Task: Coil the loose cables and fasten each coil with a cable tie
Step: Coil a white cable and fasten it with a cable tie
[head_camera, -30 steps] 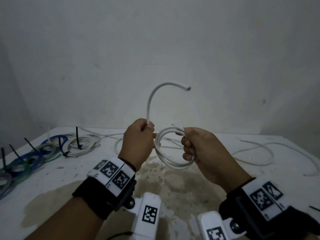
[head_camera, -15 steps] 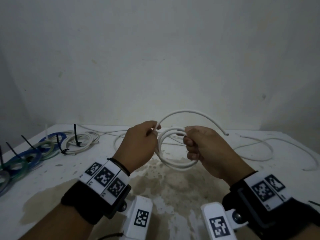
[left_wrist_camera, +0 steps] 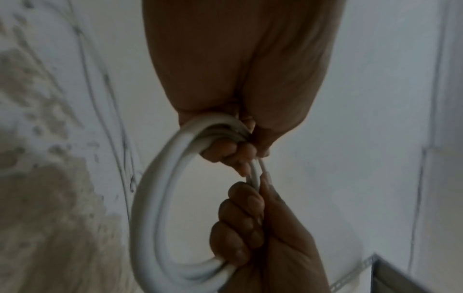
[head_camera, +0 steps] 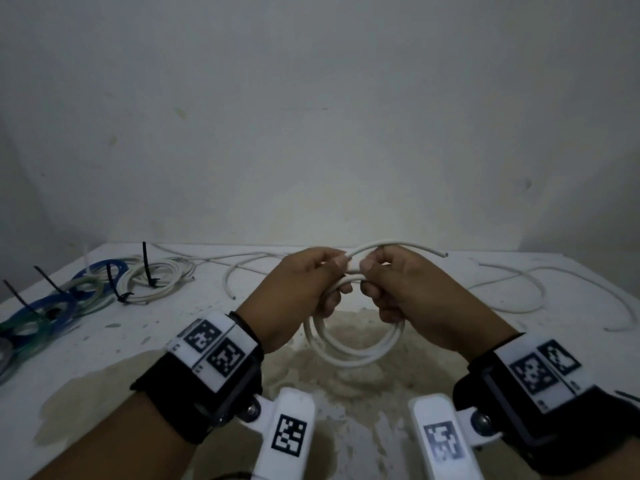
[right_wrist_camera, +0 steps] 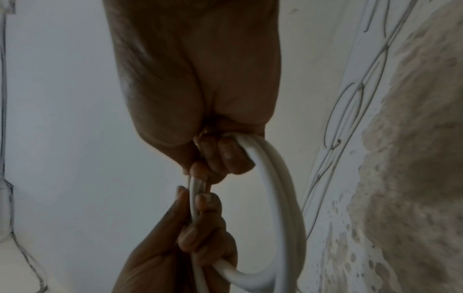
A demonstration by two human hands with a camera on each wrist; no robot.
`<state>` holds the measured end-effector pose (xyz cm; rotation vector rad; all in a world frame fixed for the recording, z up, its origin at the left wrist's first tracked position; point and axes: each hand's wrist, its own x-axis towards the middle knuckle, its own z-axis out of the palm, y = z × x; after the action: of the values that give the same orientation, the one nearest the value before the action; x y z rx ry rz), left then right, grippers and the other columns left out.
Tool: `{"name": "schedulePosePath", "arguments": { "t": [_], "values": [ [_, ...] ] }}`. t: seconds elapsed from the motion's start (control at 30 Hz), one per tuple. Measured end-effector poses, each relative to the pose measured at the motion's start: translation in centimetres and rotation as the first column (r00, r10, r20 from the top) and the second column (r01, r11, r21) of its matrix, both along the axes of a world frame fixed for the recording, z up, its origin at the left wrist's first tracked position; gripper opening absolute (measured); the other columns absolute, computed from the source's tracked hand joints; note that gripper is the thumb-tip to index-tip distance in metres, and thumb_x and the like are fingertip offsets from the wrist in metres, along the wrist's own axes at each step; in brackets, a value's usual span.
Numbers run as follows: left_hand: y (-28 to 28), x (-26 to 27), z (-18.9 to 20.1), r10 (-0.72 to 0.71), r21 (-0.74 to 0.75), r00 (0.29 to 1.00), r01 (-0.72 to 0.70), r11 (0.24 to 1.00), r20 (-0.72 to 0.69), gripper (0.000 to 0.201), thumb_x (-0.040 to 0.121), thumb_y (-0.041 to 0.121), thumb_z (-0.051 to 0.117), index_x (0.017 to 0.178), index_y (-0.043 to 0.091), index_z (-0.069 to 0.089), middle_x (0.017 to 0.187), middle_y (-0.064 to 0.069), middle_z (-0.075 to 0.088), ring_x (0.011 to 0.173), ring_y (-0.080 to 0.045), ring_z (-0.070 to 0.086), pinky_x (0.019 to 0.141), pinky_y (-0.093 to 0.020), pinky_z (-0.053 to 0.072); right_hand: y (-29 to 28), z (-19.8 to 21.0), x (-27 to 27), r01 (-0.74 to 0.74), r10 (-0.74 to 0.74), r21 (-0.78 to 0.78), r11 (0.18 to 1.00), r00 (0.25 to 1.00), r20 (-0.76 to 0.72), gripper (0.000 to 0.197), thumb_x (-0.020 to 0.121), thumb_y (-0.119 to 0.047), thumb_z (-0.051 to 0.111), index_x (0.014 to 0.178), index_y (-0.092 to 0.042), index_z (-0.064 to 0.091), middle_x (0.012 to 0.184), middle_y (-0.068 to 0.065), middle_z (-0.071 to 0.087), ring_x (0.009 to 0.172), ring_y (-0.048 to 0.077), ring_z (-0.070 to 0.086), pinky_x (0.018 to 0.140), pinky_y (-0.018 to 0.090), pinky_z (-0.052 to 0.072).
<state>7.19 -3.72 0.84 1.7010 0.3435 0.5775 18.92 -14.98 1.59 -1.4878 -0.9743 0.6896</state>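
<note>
We hold the white cable coil [head_camera: 353, 344] above the worktop [head_camera: 104, 344], left hand [head_camera: 298, 292] and right hand [head_camera: 415, 299] both gripping its top; the free end [head_camera: 440, 253] points right, past the right hand.

The head view looks forward and down over the table [head_camera: 104, 341], while both close wrist views share the white cable coil [left_wrist_camera: 155, 198].

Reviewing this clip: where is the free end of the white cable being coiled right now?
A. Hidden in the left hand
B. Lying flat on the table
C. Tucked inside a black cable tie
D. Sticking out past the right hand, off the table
D: the free end projects beyond the right hand, held in the air while both hands grip the white coil.
</note>
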Motion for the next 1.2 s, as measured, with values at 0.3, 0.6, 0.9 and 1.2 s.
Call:
{"name": "schedulePosePath", "arguments": {
  "t": [0.3, 0.6, 0.9, 1.2],
  "values": [
    [-0.7, 0.6, 0.2, 0.037, 0.006, 0.999, -0.037, 0.999, -0.037, 0.026, 0.101, 0.026, 0.043, 0.102, 0.011, 0.064, 0.069, -0.014, 0.065, 0.054, -0.021, 0.060, 0.052, -0.034, 0.054, -0.4, -0.3, -0.5, -0.121, 0.130, -0.087, 0.989, 0.987, 0.099, 0.017, 0.097, -0.020, 0.049, 0.084, -0.011, 0.047, 0.059, -0.002, 0.056, 0.046, 0.007, 0.038, 0.046, 0.021, 0.034],
    [0.1, 1.5, -1.2, 0.280, 0.514, 0.960, -0.245, 0.822, 0.010, 0.027, 0.099, 0.029, 0.043, 0.084, 0.022, 0.064, 0.060, 0.006, 0.060, 0.058, -0.006, 0.057, 0.057, -0.027, 0.043, -0.4, 0.0, -0.7, 0.220, -0.123, -0.077, 0.972, 0.763, 0.634, 0.029, 0.088, -0.039, 0.061, 0.074, -0.014, 0.055, 0.063, 0.001, 0.065, 0.053, 0.010, 0.057, 0.053, 0.016, 0.041],
    [-0.1, 1.7, -1.7, 0.243, 0.387, 0.966, -0.256, 0.886, 0.085, 0.028, 0.098, 0.033, 0.046, 0.083, 0.024, 0.068, 0.048, 0.013, 0.055, 0.046, 0.000, 0.048, 0.053, -0.024, 0.037, -0.2, 0.7, 0.7, 0.236, -0.109, -0.041, 0.971, 0.589, 0.801, 0.025, 0.098, -0.025, 0.046, 0.113, -0.018, 0.065, 0.096, -0.006, 0.065, 0.091, 0.012, 0.058, 0.072, 0.010, 0.038],
    [-0.5, 2.0, -2.4, 0.311, 0.074, 0.936, -0.327, 0.942, 0.167, 0.048, 0.096, 0.043, 0.048, 0.067, 0.009, 0.065, 0.049, 0.005, 0.047, 0.045, -0.010, 0.040, 0.052, -0.028, 0.033, -1.5, -0.4, -0.8, 0.032, -0.021, -0.031, 0.999, 0.954, 0.299, 0.028, 0.097, -0.040, 0.041, 0.106, -0.026, 0.064, 0.092, -0.004, 0.070, 0.081, 0.010, 0.067, 0.074, 0.031, 0.056]
  ]
}}
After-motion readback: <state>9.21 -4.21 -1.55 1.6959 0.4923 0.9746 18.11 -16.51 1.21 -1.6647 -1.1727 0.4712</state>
